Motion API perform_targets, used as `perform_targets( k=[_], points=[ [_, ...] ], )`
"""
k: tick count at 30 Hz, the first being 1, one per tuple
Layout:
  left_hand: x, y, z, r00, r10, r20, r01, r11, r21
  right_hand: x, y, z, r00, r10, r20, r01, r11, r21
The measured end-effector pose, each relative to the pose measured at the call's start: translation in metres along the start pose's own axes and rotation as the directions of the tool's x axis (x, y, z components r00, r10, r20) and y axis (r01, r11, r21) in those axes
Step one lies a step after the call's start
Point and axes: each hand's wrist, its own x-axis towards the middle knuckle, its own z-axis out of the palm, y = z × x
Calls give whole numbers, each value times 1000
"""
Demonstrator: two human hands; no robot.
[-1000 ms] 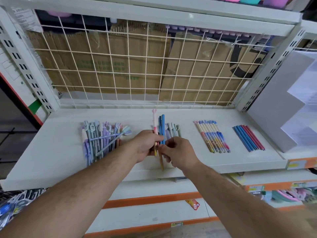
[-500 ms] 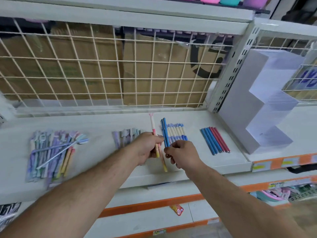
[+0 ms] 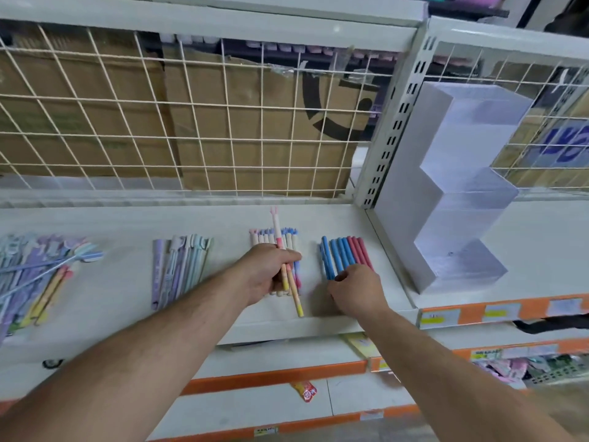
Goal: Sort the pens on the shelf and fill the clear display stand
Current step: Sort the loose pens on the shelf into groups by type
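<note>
At frame centre, the left hand (image 3: pixel 271 274) grips two pink-and-yellow pens (image 3: pixel 276 232) over the shelf (image 3: pixel 127 282). The right hand (image 3: pixel 357 293), curled, touches the blue pens (image 3: pixel 335 255); grip unclear. The clear stand (image 3: pixel 446 186) sits at right.

The white shelf (image 3: pixel 121 288) holds, left to right: a pastel pen heap (image 3: pixel 35 266), purple-teal pens (image 3: pixel 180 269), white pens (image 3: pixel 288 242), blue-and-red pens (image 3: pixel 345 255), and the clear display stand (image 3: pixel 446 193).

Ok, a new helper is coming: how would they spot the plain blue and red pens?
Start at the clear stepped stand on the right. Just left of it lies a pen row, near ends at the right hand. Only this row is plain blue and red, without toppers.
</note>
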Motion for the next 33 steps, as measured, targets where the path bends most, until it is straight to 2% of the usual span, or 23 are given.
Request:
perform_targets(
  k=[5,7,12,15,21,33],
  points=[
    [7,3,5,1000,-4,-10,4,1000,20,2,8,-6,998,-64,-22,61,991,-121],
    [13,3,6,1000,9,-14,-9,1000,14,1,9,-7,996,-92,-17,85,968,-237],
    [19,0,5,1000,26,-6,-26,1000,-7,5,8,-3,956,-290,-49,242,869,-432],
    [21,-2,0,1000,19,-2,-19,1000,19,11,9,5,920,-392,4,345,803,-486],
    [22,-2,-5,1000,13,1,-13,1000,20,30,19,6,938,-344,-49,282,836,-471],
    [12,4,-1,1000,-18,14,18,999,45,37,24,-2,946,-303,-116,202,830,-520]
  ],
)
